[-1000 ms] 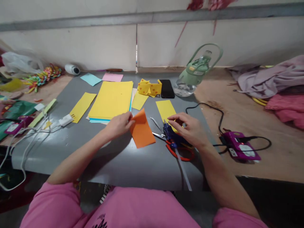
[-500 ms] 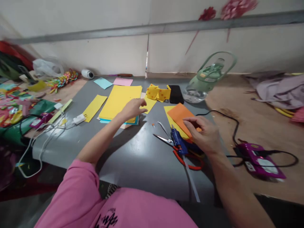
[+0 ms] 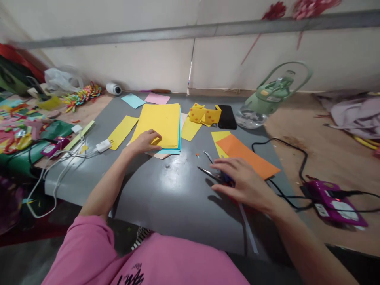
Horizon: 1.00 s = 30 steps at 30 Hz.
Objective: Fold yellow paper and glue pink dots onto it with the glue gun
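Note:
My left hand (image 3: 145, 141) rests at the lower left edge of a stack of yellow paper sheets (image 3: 163, 124), fingers loosely bent and thumb apart. Blue sheets show under the yellow ones. Over the scissors (image 3: 208, 173) and a blue glue gun (image 3: 226, 179) hovers my right hand (image 3: 245, 183), its thumb and fingers apart. It hides most of the glue gun and the scissors' handles. From below the hand sticks out a pale glue stick (image 3: 248, 229). Just beyond lie tweezers (image 3: 208, 156), an orange paper strip (image 3: 249, 155) and a yellow strip (image 3: 219, 143).
A spotted yellow folded-paper piece (image 3: 204, 114) stands beside a black phone (image 3: 227, 117). At the back right is a green-lidded bottle (image 3: 264, 99). A white charger plug (image 3: 103, 145) and cables lie left; a purple power strip (image 3: 334, 204) with black cords lies right.
My left hand has drawn back left and toward me along the yellow stack. My right hand has left the orange paper and moved down over the scissors and glue gun, fingers spreading.

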{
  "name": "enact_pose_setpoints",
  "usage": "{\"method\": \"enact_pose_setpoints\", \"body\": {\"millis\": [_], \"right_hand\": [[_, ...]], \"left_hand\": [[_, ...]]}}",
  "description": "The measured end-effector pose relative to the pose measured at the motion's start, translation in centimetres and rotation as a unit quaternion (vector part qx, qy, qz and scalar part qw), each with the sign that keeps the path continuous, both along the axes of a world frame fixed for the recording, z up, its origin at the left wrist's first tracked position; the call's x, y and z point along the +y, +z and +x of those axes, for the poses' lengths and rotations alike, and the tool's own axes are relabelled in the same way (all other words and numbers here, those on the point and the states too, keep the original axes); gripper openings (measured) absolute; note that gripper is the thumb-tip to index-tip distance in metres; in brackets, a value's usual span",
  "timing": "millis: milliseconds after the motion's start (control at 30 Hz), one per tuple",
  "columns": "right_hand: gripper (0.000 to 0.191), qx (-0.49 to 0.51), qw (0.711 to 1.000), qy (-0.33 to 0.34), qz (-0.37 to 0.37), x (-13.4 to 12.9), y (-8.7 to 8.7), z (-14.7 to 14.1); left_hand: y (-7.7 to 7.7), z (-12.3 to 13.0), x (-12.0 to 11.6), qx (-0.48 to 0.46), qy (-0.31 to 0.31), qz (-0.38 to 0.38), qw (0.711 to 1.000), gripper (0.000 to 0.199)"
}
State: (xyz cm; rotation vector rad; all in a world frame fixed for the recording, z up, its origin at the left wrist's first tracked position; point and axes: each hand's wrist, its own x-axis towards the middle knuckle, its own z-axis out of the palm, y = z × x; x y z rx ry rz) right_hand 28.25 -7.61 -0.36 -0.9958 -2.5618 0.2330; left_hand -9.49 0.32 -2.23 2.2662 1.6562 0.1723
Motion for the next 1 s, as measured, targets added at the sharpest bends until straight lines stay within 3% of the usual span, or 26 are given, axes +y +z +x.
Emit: {"method": "enact_pose_setpoints", "body": {"millis": [100, 200, 467, 633, 700, 800, 900, 1000], "right_hand": [[0.016, -0.127, 0.989, 0.025, 0.072, -2.0, -1.0, -0.9], [0.023, -0.184, 0.977, -0.015, 0.109, -2.6, -2.0, -1.0], [0.025, -0.219, 0.968, -0.055, 0.107, 1.3, -2.1, 2.8], [0.024, -0.207, 0.966, -0.074, 0.138, 2.4, -0.9, 4.1], [0.019, -0.178, 0.962, -0.082, 0.189, 1.2, -0.1, 3.1], [0.014, -0.099, 0.975, -0.026, 0.195, -1.3, 0.8, -0.1], [0.013, -0.054, 0.991, -0.007, 0.122, -2.5, 0.5, -4.0], [0.015, -0.031, 0.997, 0.024, 0.063, -1.6, -0.6, -6.9]], "left_hand": [[-0.7, 0.3, -0.1, 0.003, 0.005, 0.02, 1.0, 0.045], [-1.3, 0.3, -0.1, 0.008, 0.005, 0.042, 0.999, 0.048], [-1.2, 0.5, -0.4, 0.019, 0.011, 0.037, 0.999, 0.047], [-0.7, 0.6, -0.8, 0.024, 0.006, 0.035, 0.999, 0.044], [-0.4, 0.6, -0.9, 0.027, -0.011, 0.036, 0.999, 0.041], [0.2, 0.9, -1.0, 0.067, -0.028, 0.036, 0.997, 0.031], [0.6, 1.5, -1.3, 0.11, -0.023, 0.041, 0.993, 0.026], [0.8, 2.2, -1.8, 0.131, -0.016, 0.049, 0.99, 0.03]]}}
